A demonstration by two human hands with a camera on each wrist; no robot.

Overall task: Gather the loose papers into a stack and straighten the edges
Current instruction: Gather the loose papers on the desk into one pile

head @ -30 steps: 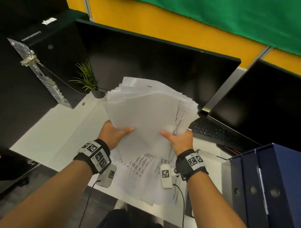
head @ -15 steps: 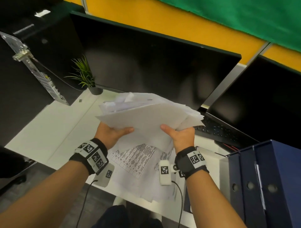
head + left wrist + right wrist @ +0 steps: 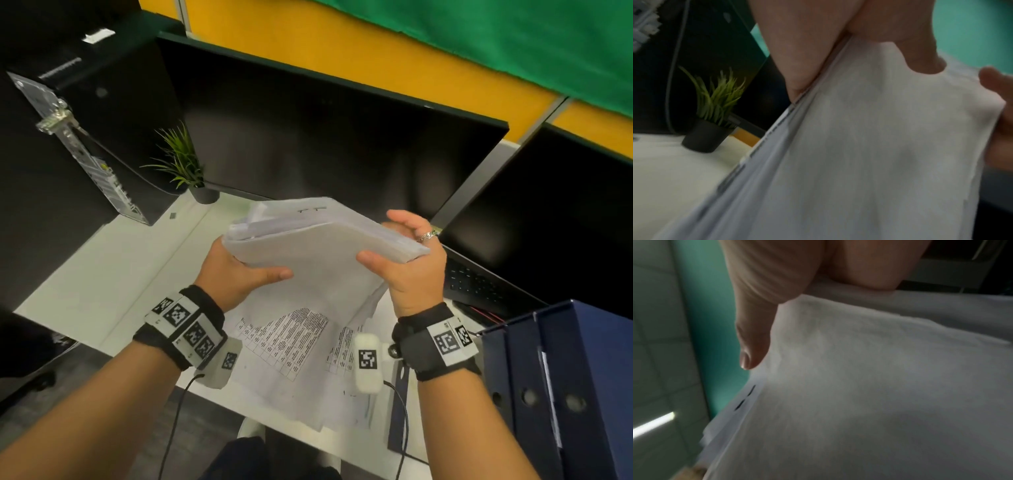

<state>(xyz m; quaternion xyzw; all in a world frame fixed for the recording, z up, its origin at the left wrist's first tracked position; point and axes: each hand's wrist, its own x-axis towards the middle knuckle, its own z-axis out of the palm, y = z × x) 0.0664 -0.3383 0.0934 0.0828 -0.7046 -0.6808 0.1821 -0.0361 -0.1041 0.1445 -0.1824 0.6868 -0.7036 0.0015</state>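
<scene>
Stack (image 3: 318, 240): in the air over the table's (image 3: 102, 291) near edge, above loose sheets (image 3: 291, 335).
Left hand (image 3: 236, 270): grips its left side.
Right hand (image 3: 411, 270): pinches its right side.
Tip: loosen grip, tap edges on bare table.

A: The fingers of the left grip (image 3: 236, 274) are lost to us under the stack (image 3: 318, 240); we see only its thumb.
B: We can't read the printed sheets (image 3: 291, 339) on the worktop (image 3: 102, 284) either: the print is too small, and the stack covers their far part.
A: Both wrist views reach us smeared.
B: And the binders (image 3: 565, 377) are cut by the right edge, the keyboard (image 3: 479, 287) partly behind the right grip (image 3: 411, 270)
</scene>
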